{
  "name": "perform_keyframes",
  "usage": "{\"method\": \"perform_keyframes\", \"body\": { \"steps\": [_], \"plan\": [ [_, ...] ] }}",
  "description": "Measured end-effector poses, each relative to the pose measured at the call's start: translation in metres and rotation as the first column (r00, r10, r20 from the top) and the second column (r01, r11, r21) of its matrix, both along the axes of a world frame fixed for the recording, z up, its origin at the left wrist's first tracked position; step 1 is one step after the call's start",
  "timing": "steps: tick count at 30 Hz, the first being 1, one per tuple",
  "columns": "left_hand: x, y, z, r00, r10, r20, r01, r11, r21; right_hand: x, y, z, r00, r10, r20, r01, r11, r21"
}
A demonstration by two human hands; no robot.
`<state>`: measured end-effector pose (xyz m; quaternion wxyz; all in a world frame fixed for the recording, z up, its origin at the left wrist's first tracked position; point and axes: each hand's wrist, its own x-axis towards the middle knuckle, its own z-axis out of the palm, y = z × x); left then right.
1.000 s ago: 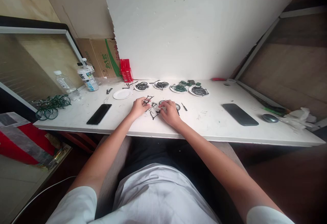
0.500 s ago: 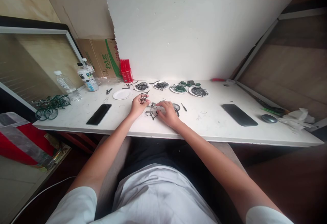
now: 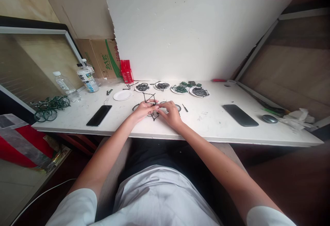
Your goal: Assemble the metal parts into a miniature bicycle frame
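My left hand [image 3: 142, 111] is closed on a small dark model bicycle frame [image 3: 150, 98], which stands up above the fingers. The thumb and fingertips of my right hand [image 3: 170, 112] are pinched together against the left fingertips at the frame's lower end. Whatever the right fingers hold is too small and covered to make out. Beneath and around both hands lie dark model bicycle parts [image 3: 154, 117], partly hidden. A small spoked wheel [image 3: 178, 108] shows beside the right hand, and a short screwdriver-like tool [image 3: 185, 108] lies to its right.
Along the back stand plates of dark parts [image 3: 162, 86] and green parts [image 3: 179, 88], plus a bare white plate [image 3: 122, 95]. Assembled green model bicycles [image 3: 50, 108], bottles [image 3: 87, 78] and a phone [image 3: 99, 115] are left; a black flat pad [image 3: 240, 115] and a mouse [image 3: 269, 118] right.
My left hand has moved slightly right and turned the bicycle frame upright. The right fingers have lifted from the parts on the table and come together with the left fingertips.
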<state>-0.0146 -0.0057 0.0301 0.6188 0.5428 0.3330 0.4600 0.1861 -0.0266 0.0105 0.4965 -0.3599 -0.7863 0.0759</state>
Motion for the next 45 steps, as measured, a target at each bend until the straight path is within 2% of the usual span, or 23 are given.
{"method": "perform_keyframes", "body": {
  "steps": [7, 11, 16, 21, 26, 31, 38, 45],
  "plan": [
    [0.003, 0.003, -0.001, 0.994, -0.076, 0.077, 0.083, 0.993, -0.09, -0.001, 0.001, -0.003, 0.997, -0.065, -0.03, 0.066, 0.998, 0.024],
    [0.004, 0.004, -0.002, 0.992, -0.052, 0.112, 0.064, 0.992, -0.106, -0.001, 0.001, -0.004, 0.995, -0.09, -0.049, 0.093, 0.994, 0.052],
    [0.001, 0.007, -0.004, 0.997, -0.039, 0.071, 0.046, 0.994, -0.098, 0.0, -0.002, -0.001, 0.996, -0.068, -0.06, 0.068, 0.998, -0.006],
    [-0.003, 0.006, -0.001, 0.998, 0.02, 0.059, -0.016, 0.997, -0.069, 0.0, 0.0, -0.003, 0.993, -0.054, -0.101, 0.044, 0.994, -0.096],
    [-0.006, 0.01, -0.004, 0.996, 0.088, 0.012, -0.088, 0.996, -0.02, 0.0, 0.002, -0.003, 0.997, -0.038, -0.061, 0.035, 0.998, -0.05],
    [-0.008, 0.012, -0.005, 0.986, 0.168, -0.009, -0.168, 0.986, 0.016, -0.002, 0.0, -0.001, 0.995, -0.031, -0.091, 0.021, 0.994, -0.107],
    [-0.009, 0.009, 0.0, 0.985, 0.173, -0.001, -0.173, 0.985, 0.018, -0.003, -0.003, 0.0, 0.99, 0.023, -0.141, -0.045, 0.987, -0.156],
    [-0.009, 0.013, -0.002, 0.995, 0.102, -0.008, -0.102, 0.995, -0.023, -0.001, -0.005, 0.003, 0.979, 0.15, -0.138, -0.169, 0.976, -0.138]
  ]
}}
